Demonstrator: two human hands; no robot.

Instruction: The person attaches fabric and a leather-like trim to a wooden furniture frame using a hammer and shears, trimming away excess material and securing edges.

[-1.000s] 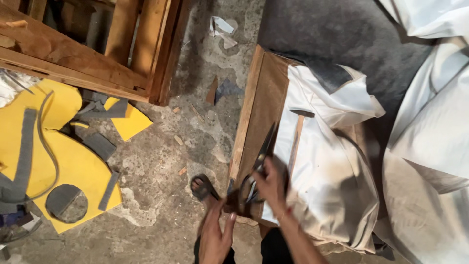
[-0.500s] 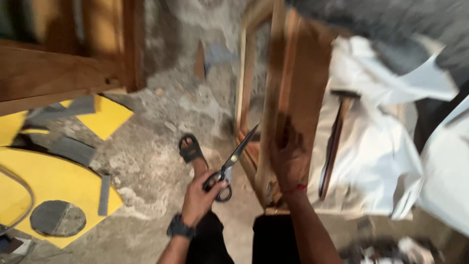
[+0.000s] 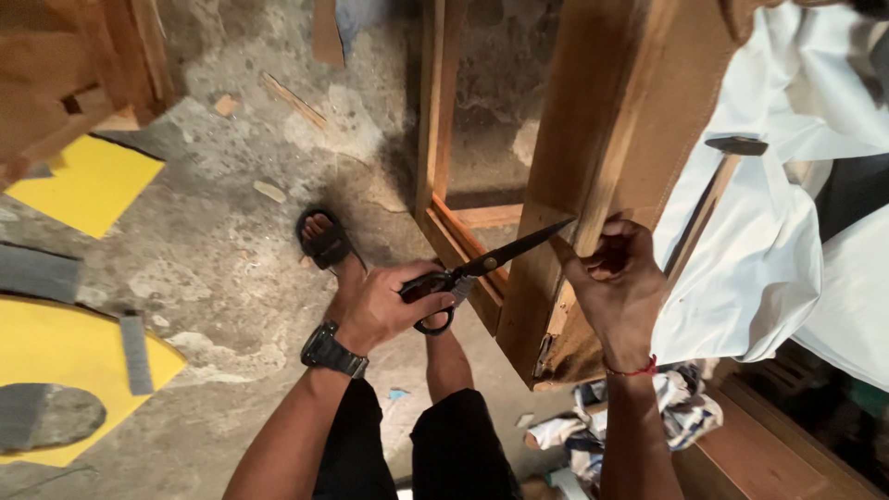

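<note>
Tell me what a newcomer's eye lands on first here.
First, the black scissors at centre, held in the left hand, blades pointing at the edge of the tilted wooden frame. The right hand pinches that edge just beyond the blade tips. Next, the white cloth with a hammer on it at right, and yellow foam sheets on the floor at left.

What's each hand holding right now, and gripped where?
Left hand holds black scissors by the handle loops, blades pointing right. Right hand pinches the edge of the wooden frame.
</note>
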